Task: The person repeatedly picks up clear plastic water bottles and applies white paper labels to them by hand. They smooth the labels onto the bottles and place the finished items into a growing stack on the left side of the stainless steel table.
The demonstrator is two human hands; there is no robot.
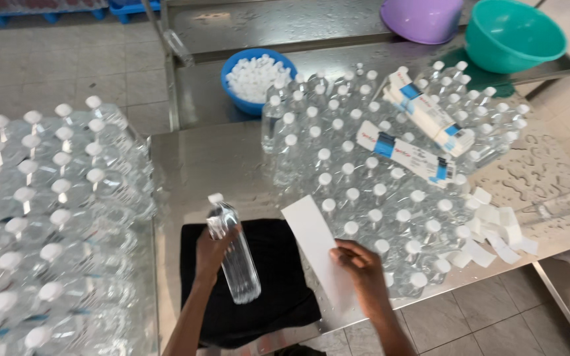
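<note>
A clear plastic water bottle with a white cap (233, 247) is gripped by the left hand (212, 254), fingers wrapped round its middle, above a black cloth (278, 290) on the steel table (212, 161). A blank white rectangular label (318, 247) is pinched by the right hand (361, 267), just right of the cloth. Capped clear bottles (377, 171) are massed beyond the cloth; a blue bowl of white caps (253, 78) sits further back.

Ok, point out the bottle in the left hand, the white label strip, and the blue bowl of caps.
bottle (237, 260), head view, on its clear body below the left hand.
white label strip (313, 234), head view, on its blank middle.
blue bowl (235, 99), head view, on its near-left rim.
</note>
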